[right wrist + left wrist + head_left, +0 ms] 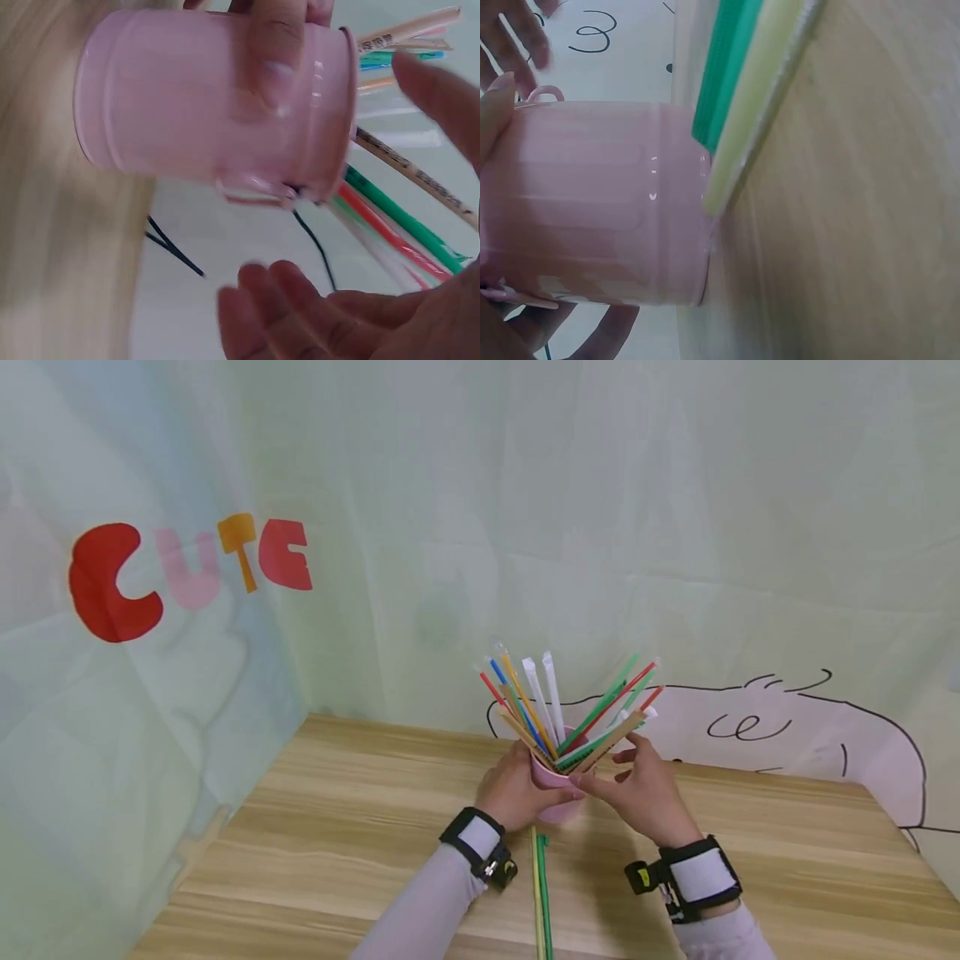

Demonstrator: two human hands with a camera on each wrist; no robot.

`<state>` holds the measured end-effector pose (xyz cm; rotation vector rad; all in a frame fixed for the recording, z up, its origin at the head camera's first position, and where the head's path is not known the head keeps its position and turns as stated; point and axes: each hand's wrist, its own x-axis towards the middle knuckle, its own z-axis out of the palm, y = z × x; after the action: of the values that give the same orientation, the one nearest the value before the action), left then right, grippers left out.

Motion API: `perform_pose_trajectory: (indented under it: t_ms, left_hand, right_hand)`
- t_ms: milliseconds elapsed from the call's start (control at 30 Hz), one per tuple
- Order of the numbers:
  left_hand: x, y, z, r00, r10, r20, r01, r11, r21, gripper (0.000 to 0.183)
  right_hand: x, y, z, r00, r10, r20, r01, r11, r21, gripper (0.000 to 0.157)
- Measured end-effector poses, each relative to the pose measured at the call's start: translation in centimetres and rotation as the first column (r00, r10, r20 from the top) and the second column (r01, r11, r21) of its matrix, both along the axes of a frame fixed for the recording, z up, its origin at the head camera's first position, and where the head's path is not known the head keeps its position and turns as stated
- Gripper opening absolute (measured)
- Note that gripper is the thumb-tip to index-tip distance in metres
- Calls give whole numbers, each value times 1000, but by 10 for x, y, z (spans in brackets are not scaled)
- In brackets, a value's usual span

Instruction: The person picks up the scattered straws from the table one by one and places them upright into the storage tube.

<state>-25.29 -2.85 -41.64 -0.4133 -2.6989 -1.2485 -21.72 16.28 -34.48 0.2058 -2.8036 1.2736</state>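
A small pink metal bucket (558,814) stands on the table, holding a fanned-out bunch of wrapped drinking straws (553,693) in several colours. My left hand (510,789) grips the bucket's left side, its thumb lying across the front. On the other side, my right hand (645,793) is spread beside the rim, with gaps between its fingers and the bucket in the right wrist view. A small loop handle (255,199) shows on the bucket's side there. In front of the bucket lie a green straw (545,893) and a yellow straw (536,893), side by side.
The wooden table (360,827) runs back to a pale cloth backdrop (600,527) close behind the bucket. Coloured letters (116,585) mark the left cloth, and a line-drawn figure (750,727) shows behind the right hand.
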Motion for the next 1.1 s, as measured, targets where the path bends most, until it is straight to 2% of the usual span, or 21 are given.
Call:
perform_pose_trajectory:
  t_ms: [67, 133, 267, 333, 433, 500, 567, 700, 800, 933, 1100]
  left_hand:
    - [0, -1, 0, 1000, 0, 4, 0, 1000, -5, 98]
    - [-1, -2, 0, 1000, 1, 15, -1, 1000, 1, 96]
    - [-1, -3, -1, 999, 4, 38, -4, 1000, 3, 92]
    - [-2, -3, -1, 999, 1, 34, 0, 1000, -6, 87]
    - [-3, -3, -1, 1000, -7, 13, 7, 1000, -9, 79]
    - [-3, -3, -1, 1000, -9, 9, 10, 1000, -16, 77]
    - [-3, -3, 0, 1000, -10, 10, 10, 1000, -21, 77]
    - [-5, 1, 0, 1000, -12, 10, 12, 999, -45, 78]
    - [-7, 3, 0, 1000, -16, -18, 15, 999, -52, 81]
    - [-8, 3, -2, 999, -24, -38, 22, 999, -47, 85]
    - [-6, 0, -4, 999, -31, -29, 30, 999, -38, 89]
  right_hand:
    - [-4, -1, -6, 998, 66, 19, -65, 997, -48, 104]
    - [-7, -3, -14, 991, 126, 37, -121, 986, -111, 104]
    - [-15, -11, -29, 982, 183, 39, -168, 956, -241, 100]
    - [-19, -17, -33, 980, 200, 15, -185, 931, -315, 95]
    - [-22, -26, -32, 968, 245, -59, -247, 873, -420, 81]
    - [-22, -32, -30, 955, 275, -110, -294, 836, -463, 71]
    - [-22, -37, -27, 947, 288, -142, -320, 818, -478, 66]
    - [-20, -37, -24, 953, 264, -151, -304, 832, -465, 66]
    - [-20, -37, -23, 955, 249, -161, -295, 842, -451, 65]
    - [-22, -37, -25, 949, 265, -172, -314, 847, -429, 63]
    - [-22, -39, -28, 949, 271, -159, -314, 845, -433, 62]
